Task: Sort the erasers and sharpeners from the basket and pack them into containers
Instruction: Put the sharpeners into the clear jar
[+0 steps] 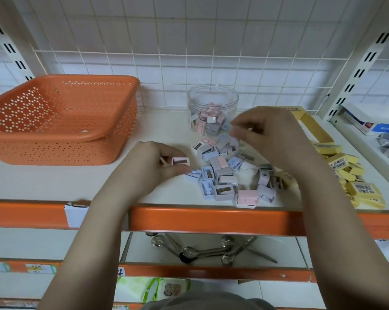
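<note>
A heap of pastel sharpeners point(225, 173) in pink, blue and lilac lies on the white shelf point(55, 182). My left hand point(153, 162) pinches a pink sharpener point(180, 161) at the heap's left edge. Just in front of a clear round jar point(212, 109), partly filled with sharpeners, my right hand point(271, 135) hovers over the heap with a blurred lilac sharpener point(233, 139) pinched in its fingertips. Yellow wrapped erasers point(354, 182) lie in a pile at the right, beside a yellow cardboard box point(312, 126). The orange perforated basket point(61, 117) stands at the left.
A white wire grid point(189, 63) backs the shelf. The shelf's orange front rail point(211, 220) runs under my forearms. Metal spoons point(207, 249) lie on the shelf below. Blue-and-white boxes point(372, 124) sit on the neighbouring shelf at the far right.
</note>
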{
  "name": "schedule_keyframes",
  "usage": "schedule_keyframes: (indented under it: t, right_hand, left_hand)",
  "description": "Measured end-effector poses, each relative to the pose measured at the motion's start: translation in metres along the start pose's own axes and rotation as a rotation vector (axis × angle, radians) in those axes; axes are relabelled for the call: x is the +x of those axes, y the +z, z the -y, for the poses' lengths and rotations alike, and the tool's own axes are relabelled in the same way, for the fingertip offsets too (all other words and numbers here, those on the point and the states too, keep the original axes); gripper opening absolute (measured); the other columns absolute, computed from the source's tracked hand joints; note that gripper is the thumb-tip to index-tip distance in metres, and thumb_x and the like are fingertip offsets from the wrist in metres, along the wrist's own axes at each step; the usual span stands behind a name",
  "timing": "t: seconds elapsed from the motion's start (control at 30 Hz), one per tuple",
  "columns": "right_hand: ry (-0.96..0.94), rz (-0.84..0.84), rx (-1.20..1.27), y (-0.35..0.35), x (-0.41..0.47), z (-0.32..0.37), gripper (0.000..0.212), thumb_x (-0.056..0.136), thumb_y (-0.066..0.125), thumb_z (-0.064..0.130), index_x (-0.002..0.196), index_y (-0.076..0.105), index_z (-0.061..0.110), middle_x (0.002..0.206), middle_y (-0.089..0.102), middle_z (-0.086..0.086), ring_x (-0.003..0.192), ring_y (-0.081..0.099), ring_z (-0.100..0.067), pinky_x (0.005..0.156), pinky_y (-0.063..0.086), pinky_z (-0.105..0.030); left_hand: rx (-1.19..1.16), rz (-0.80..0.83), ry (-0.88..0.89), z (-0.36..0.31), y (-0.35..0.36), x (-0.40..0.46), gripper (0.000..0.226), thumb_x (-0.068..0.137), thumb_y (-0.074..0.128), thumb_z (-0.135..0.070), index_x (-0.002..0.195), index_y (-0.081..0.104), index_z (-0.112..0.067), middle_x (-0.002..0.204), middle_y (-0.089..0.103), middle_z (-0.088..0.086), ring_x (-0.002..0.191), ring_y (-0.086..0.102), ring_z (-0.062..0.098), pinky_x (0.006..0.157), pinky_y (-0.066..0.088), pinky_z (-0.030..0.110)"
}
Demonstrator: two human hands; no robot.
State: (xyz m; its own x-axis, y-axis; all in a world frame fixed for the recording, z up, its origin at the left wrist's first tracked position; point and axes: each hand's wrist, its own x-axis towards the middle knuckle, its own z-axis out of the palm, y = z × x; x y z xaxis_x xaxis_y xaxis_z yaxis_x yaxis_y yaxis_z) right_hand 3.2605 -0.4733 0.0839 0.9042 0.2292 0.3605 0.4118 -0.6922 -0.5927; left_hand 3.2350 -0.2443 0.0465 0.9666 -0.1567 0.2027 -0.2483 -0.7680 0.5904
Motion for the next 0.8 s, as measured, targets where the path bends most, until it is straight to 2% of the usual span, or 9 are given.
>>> schedule_keyframes:
  t: [0.07,0.1,0.2,0.3,0.43,0.57,0.67,0.8]
  right_hand:
    - [0.007,-0.088,0.051,0.0,0.026,0.003,0.006,0.085,0.068,0.022,0.088,0.069,0.028,0.078,0.06,0.023,0.069,0.055,0.018,0.068,0.039,0.003]
    - [0.014,-0.129,0.082,0.002,0.041,0.002,0.006,0.085,0.068,0.02,0.085,0.07,0.026,0.076,0.061,0.022,0.067,0.056,0.016,0.067,0.04,0.002]
    - [0.038,-0.209,0.097,0.011,0.091,-0.007,0.01,0.085,0.064,0.012,0.081,0.072,0.009,0.08,0.069,0.003,0.063,0.058,0.004,0.062,0.04,-0.001]
    - [0.079,-0.14,-0.032,0.027,0.129,-0.02,0.014,0.084,0.06,0.007,0.082,0.072,0.0,0.084,0.072,-0.007,0.059,0.057,-0.001,0.055,0.039,-0.001]
    - [0.123,-0.054,-0.145,0.04,0.144,-0.034,0.017,0.082,0.058,0.007,0.085,0.073,0.001,0.09,0.072,-0.005,0.076,0.06,-0.01,0.072,0.05,-0.019]
    - [0.09,-0.142,-0.071,0.027,0.124,-0.036,0.015,0.083,0.057,0.008,0.081,0.072,0.003,0.086,0.071,-0.002,0.076,0.058,-0.008,0.059,0.04,-0.007]
    - [0.108,-0.173,0.012,0.011,0.091,-0.037,0.011,0.085,0.062,0.014,0.077,0.069,0.014,0.082,0.067,0.003,0.075,0.058,-0.005,0.06,0.036,0.002]
    - [0.179,0.144,0.048,0.003,0.042,-0.032,0.006,0.083,0.069,0.021,0.085,0.072,0.026,0.077,0.067,0.016,0.068,0.058,0.007,0.063,0.045,-0.008]
  left_hand:
    - [0.014,-0.029,0.031,0.0,-0.004,0.009,0.026,0.074,0.073,-0.039,0.096,0.073,-0.027,0.081,0.067,-0.012,0.07,0.056,-0.002,0.064,0.04,0.01]
    - [0.013,-0.038,0.041,0.0,-0.005,0.014,0.024,0.076,0.071,-0.04,0.096,0.073,-0.026,0.085,0.068,-0.011,0.073,0.057,0.0,0.068,0.043,0.016]
    - [0.03,-0.072,0.049,-0.002,-0.006,0.03,0.023,0.083,0.064,-0.042,0.099,0.069,-0.026,0.091,0.069,-0.006,0.085,0.061,0.009,0.079,0.048,0.031]
    - [0.061,-0.11,0.04,-0.001,-0.004,0.043,0.025,0.086,0.056,-0.049,0.095,0.066,-0.028,0.089,0.069,-0.005,0.085,0.062,0.015,0.079,0.051,0.039]
    - [0.016,-0.146,0.008,-0.003,-0.005,0.051,0.033,0.082,0.054,-0.057,0.087,0.063,-0.026,0.081,0.065,-0.008,0.078,0.06,0.013,0.074,0.051,0.038]
    - [-0.025,-0.2,0.049,-0.011,-0.011,0.075,0.027,0.083,0.065,-0.04,0.096,0.066,-0.016,0.088,0.066,-0.001,0.078,0.059,0.015,0.071,0.046,0.029]
    - [-0.035,-0.225,0.093,-0.019,-0.017,0.105,0.02,0.083,0.069,-0.033,0.095,0.068,-0.017,0.087,0.065,-0.006,0.076,0.057,0.01,0.068,0.042,0.022]
    - [0.032,-0.126,0.126,-0.024,-0.006,0.154,0.021,0.083,0.068,-0.033,0.097,0.07,-0.017,0.093,0.064,-0.005,0.079,0.052,0.008,0.062,0.033,0.014]
